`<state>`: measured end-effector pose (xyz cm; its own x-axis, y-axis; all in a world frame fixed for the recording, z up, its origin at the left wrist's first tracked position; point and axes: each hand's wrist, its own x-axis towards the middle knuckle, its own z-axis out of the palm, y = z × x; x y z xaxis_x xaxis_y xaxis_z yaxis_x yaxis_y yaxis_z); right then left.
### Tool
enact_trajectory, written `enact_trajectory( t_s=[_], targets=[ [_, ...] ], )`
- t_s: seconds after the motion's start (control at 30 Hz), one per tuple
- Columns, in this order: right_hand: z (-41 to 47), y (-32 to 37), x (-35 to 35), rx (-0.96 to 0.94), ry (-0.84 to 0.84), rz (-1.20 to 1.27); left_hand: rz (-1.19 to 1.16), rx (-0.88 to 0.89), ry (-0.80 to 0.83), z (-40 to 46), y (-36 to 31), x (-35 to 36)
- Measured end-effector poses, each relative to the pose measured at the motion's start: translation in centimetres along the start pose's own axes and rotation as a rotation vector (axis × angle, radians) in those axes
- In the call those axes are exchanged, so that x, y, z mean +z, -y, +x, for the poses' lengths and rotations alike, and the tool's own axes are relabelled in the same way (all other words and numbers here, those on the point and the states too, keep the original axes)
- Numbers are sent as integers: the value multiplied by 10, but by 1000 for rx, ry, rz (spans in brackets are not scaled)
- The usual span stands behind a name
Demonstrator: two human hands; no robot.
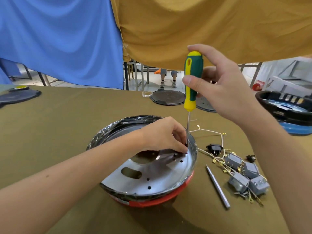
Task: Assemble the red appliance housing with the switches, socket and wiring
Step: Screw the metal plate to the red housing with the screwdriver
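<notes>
Reaching across from the left, my left hand (166, 135) sits inside the red housing (157, 199), its fingers (180, 146) curled down and pinched together around something small at the screwdriver's tip; what exactly they hold is hidden, though I judge it a screw being steadied. The housing rests on the table (67, 119) right in front of me, with a shiny metal plate (152, 176) seated in it and crinkled plastic film (108, 130) around the rim. The plate looks stiff and slick, and its edge may be sharp, so I would brace the housing by its red outer wall and keep off the rim.

Standing nearly upright over the plate's far right side, the screwdriver (192, 81) has its shaft running down to my left fingertips. My right hand (219, 88) wraps the green and yellow handle, thumb and fingers curled round it.

Further right on the table lie a metal rod (217, 186), the black socket (214, 147) and a cluster of grey switches (244, 173) tangled in pale wiring (209, 132) with brass terminals. These are light and loose; the wires are soft, so I would lift each switch by its body, not drag it by the leads. They are not yet fitted, so much of the job remains.
</notes>
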<state>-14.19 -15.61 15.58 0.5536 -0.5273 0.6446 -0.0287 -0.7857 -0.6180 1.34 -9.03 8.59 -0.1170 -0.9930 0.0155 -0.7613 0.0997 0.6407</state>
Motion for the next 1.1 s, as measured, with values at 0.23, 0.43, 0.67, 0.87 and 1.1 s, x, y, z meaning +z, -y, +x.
enact_trajectory(
  t_s=[0.23, 0.43, 0.67, 0.87, 1.1],
  targets=[
    [1, -5, 2, -9, 35, -3, 17, -8, -1, -2, 1, 6],
    [0, -3, -3, -27, 164, 64, 60, 12, -21, -5, -2, 9],
    [-1, -2, -10, -52, 239, 86, 117, -215, -62, -12, -4, 16],
    [-1, -1, -12, -55, 286, 98, 25, -437, -63, -10, -13, 21],
    [-2, 2, -13, -55, 279, 44, 25, -464, -41, -5, -21, 22]
  ],
)
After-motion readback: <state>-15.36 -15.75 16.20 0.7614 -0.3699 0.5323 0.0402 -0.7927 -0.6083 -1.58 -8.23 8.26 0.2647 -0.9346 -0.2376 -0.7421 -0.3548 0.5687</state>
